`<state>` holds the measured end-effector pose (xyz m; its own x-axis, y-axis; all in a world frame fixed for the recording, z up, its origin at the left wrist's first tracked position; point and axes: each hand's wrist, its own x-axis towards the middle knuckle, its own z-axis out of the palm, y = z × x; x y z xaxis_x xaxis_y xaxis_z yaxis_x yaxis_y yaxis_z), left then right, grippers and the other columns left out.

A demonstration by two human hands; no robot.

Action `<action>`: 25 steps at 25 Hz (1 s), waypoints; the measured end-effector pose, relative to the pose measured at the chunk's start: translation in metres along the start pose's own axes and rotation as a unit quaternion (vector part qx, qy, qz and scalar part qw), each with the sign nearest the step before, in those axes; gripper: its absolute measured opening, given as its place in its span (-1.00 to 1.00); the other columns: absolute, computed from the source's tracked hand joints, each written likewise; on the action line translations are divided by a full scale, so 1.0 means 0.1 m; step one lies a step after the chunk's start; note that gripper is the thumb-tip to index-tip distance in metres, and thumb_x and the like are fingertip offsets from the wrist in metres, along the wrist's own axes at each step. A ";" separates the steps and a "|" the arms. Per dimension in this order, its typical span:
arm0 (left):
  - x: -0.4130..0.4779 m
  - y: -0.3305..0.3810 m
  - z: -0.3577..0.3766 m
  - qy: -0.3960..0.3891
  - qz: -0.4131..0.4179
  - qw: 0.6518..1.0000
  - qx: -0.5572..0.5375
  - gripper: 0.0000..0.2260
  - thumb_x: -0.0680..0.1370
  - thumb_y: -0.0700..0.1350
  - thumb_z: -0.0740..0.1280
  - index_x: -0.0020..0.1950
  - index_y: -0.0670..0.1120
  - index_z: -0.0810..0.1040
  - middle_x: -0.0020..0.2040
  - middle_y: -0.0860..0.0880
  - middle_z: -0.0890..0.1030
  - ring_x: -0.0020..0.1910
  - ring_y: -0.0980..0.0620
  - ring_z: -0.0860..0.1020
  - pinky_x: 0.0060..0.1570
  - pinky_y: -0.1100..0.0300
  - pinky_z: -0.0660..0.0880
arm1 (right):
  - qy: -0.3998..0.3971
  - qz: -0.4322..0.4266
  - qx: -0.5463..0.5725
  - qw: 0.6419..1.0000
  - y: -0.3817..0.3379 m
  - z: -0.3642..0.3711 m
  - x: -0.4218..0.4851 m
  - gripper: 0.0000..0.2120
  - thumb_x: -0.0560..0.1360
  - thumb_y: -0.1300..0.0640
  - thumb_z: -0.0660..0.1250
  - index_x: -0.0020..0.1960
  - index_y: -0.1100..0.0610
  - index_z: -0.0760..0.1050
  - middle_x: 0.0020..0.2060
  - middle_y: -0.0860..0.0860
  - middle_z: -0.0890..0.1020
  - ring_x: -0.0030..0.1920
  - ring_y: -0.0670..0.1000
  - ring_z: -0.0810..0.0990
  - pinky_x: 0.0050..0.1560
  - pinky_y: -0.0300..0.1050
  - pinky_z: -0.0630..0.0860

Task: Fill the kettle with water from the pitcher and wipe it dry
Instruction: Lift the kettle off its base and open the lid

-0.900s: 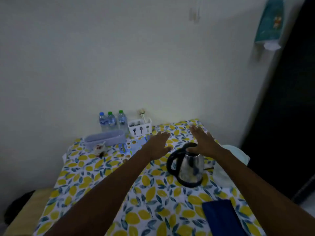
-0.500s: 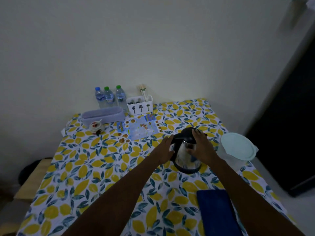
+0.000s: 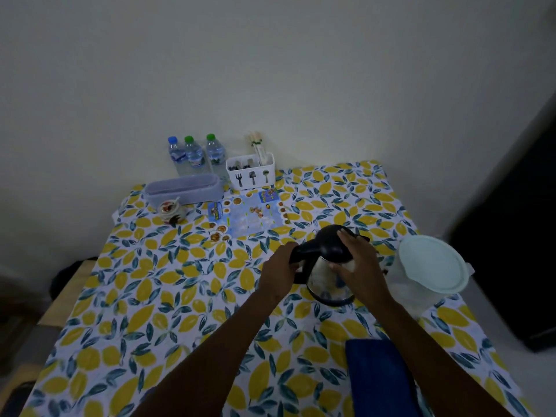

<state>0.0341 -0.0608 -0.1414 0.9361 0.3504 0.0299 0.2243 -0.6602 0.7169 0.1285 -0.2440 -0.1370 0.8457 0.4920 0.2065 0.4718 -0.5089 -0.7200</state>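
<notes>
A steel kettle [image 3: 323, 281] with a black lid and black handle stands upright on the lemon-print tablecloth [image 3: 180, 281], right of centre. My left hand [image 3: 281, 270] is wrapped around the handle on its left side. My right hand [image 3: 359, 266] lies over the lid and the right side of the body, fingers curled on it. To the right of the kettle stands a clear pitcher [image 3: 421, 284] with a pale green lid. A folded dark blue cloth [image 3: 379, 377] lies near the front edge, partly under my right forearm.
At the back by the wall stand three small water bottles [image 3: 195, 155], a white cutlery holder [image 3: 251, 173], a lilac oblong box [image 3: 185, 189] and a small jar [image 3: 171, 210]. A printed leaflet [image 3: 249, 215] lies behind the kettle. A dark doorway is at the right.
Both hands came down from hovering above the kettle and closed on it: left on the handle, right on the lid. The camera tilted downward.
</notes>
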 end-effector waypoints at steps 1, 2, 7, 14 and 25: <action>-0.10 -0.04 -0.04 0.021 0.005 1.000 -0.005 -0.76 0.60 -0.18 0.24 0.28 -0.06 0.43 0.18 -0.10 0.54 0.08 -0.10 0.51 0.01 0.05 0.42 | 0.000 -0.008 0.000 1.000 -0.07 0.00 -0.05 -0.29 0.39 0.05 0.50 0.46 -0.08 0.26 0.44 0.13 0.31 0.45 0.13 0.21 0.35 0.06 0.28; -0.21 -0.08 -0.11 0.042 0.011 0.999 -0.008 -0.74 0.60 -0.18 0.26 0.28 -0.05 0.44 0.19 -0.08 0.55 0.09 -0.09 0.52 0.02 0.07 0.44 | -0.001 -0.018 0.001 1.000 -0.16 0.02 -0.11 -0.29 0.38 0.03 0.50 0.45 -0.10 0.27 0.43 0.14 0.31 0.43 0.12 0.24 0.32 0.03 0.30; -0.83 -0.46 -0.58 0.066 0.007 0.998 -0.004 -0.69 0.60 -0.11 0.28 0.35 -0.05 0.42 0.25 -0.09 0.54 0.17 -0.10 0.52 0.09 0.04 0.47 | -0.026 -0.065 0.001 0.998 -0.63 0.34 -0.51 -0.27 0.37 -0.05 0.50 0.45 -0.18 0.25 0.41 0.12 0.31 0.40 0.14 0.30 0.23 0.14 0.42; -1.59 -0.98 -1.02 0.046 -0.057 0.996 0.044 -0.61 0.58 -0.08 0.25 0.40 -0.13 0.38 0.34 -0.16 0.50 0.28 -0.17 0.49 0.21 0.11 0.39 | -0.082 -0.074 0.043 0.993 -0.99 1.00 -1.13 -0.23 0.38 -0.03 0.49 0.48 -0.18 0.19 0.39 0.10 0.30 0.37 0.13 0.35 0.21 0.05 0.47; -1.74 -0.94 -1.03 0.018 -0.043 0.999 -0.014 -0.60 0.61 -0.08 0.25 0.44 -0.07 0.31 0.39 -0.13 0.41 0.34 -0.11 0.40 0.31 0.03 0.38 | -0.077 -0.082 -0.131 0.985 -0.79 1.18 -1.36 -0.05 0.37 -0.18 0.44 0.55 0.13 0.01 0.56 0.03 0.05 0.54 0.04 0.00 0.46 0.08 0.12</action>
<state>-0.1773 0.0088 -0.1428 0.9031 0.4293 -0.0088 0.2957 -0.6070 0.7377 -0.0534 -0.1876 -0.1868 0.7140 0.6741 0.1891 0.6646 -0.5676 -0.4859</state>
